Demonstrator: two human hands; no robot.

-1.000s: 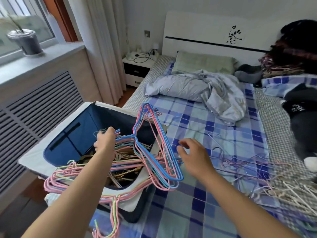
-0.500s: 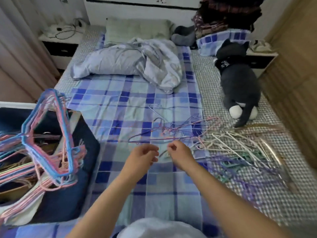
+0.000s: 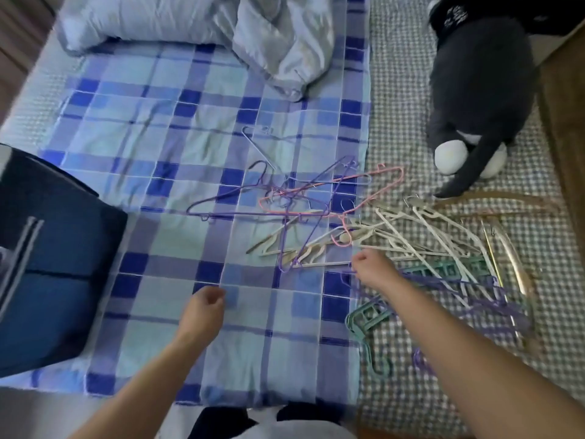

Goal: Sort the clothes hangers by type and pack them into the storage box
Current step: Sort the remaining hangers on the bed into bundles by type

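Observation:
The dark blue storage box (image 3: 47, 248) sits at the left edge, its inside out of view. Thin purple wire hangers (image 3: 240, 213) and a pink wire hanger (image 3: 380, 182) lie tangled on the checked sheet. Right of them lies a heap of white plastic hangers (image 3: 411, 229), green plastic hangers (image 3: 367, 315), thick purple hangers (image 3: 459, 286) and brown hangers (image 3: 506, 201). My right hand (image 3: 372, 269) is curled at the near end of the thick purple hangers and seems to pinch one. My left hand (image 3: 202, 307) hovers over the sheet, loosely curled and holding nothing.
A grey plush toy (image 3: 474, 90) sits at the back right, just behind the hanger heap. A crumpled grey quilt (image 3: 253, 33) lies at the head of the bed. The bed's near edge runs along the bottom, with wooden floor (image 3: 566, 153) to the right.
The view swung right and down, so the box and its coloured hangers slid off to the left. My right hand moved right onto the purple hangers; my left hand drew back toward me.

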